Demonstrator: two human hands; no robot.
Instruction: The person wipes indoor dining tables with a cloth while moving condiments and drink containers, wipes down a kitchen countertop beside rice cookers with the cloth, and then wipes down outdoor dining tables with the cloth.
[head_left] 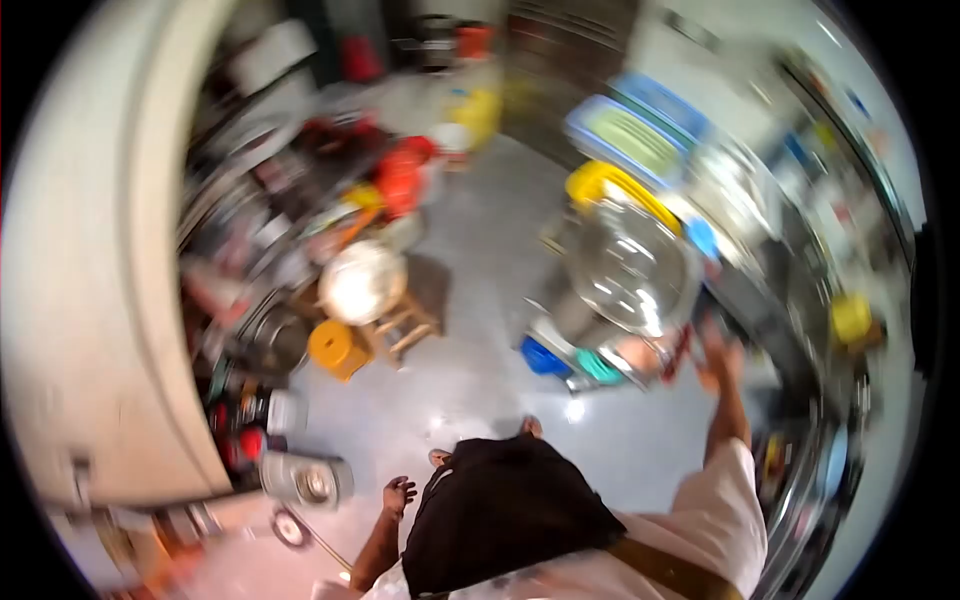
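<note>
My left hand (398, 494) hangs low beside the dark apron (510, 515), its fingers loosely bent and apart, with nothing visible in them. My right hand (718, 360) is stretched forward to the right and smeared by motion. Close to it is a blurred dark red thing (678, 355); I cannot tell whether the two touch. Just beyond stands a large shiny metal bowl (630, 265). Below the bowl are a blue item (545, 356) and a teal item (597, 366), both too blurred to name.
Blue plastic baskets (630, 135) and a yellow tub (605, 183) stand behind the bowl. On the left are a wooden stool (405, 325) with a bright round pan (362, 282), an orange stool (338, 348) and a grey bin (305, 480). Grey floor (470, 300) runs between.
</note>
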